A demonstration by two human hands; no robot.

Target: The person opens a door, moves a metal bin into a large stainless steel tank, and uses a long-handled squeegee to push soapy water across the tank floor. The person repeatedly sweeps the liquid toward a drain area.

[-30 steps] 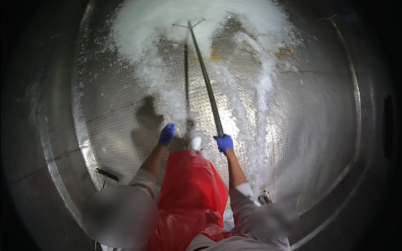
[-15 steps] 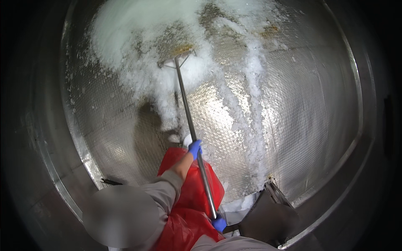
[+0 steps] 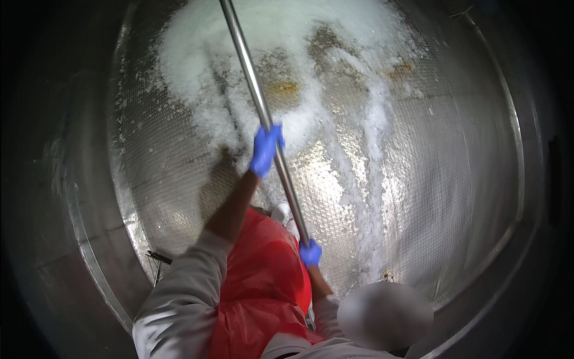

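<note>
A long metal pole (image 3: 250,75) runs from near my red apron (image 3: 263,263) up past the top edge of the view, so its far end is hidden. My left hand (image 3: 266,149), in a blue glove, is closed around the pole partway along. Lower down, my right hand (image 3: 310,253), also blue-gloved, grips the pole's near end. Beyond my left hand, white icy, crumbly material (image 3: 191,66) is spread over the textured metal floor (image 3: 436,161).
Curved metal walls (image 3: 89,257) enclose the floor on both sides. Streaks of the white material (image 3: 373,149) run toward me on the right. Brownish stains (image 3: 284,88) show on the floor. A white shoe (image 3: 280,212) stands just ahead of the apron. A dark bracket-like piece (image 3: 158,258) sits at lower left.
Both hands have risen and moved forward with the pole. The pole's wide, flat-framed head, earlier resting in the white material, has passed out of view beyond the top edge.
</note>
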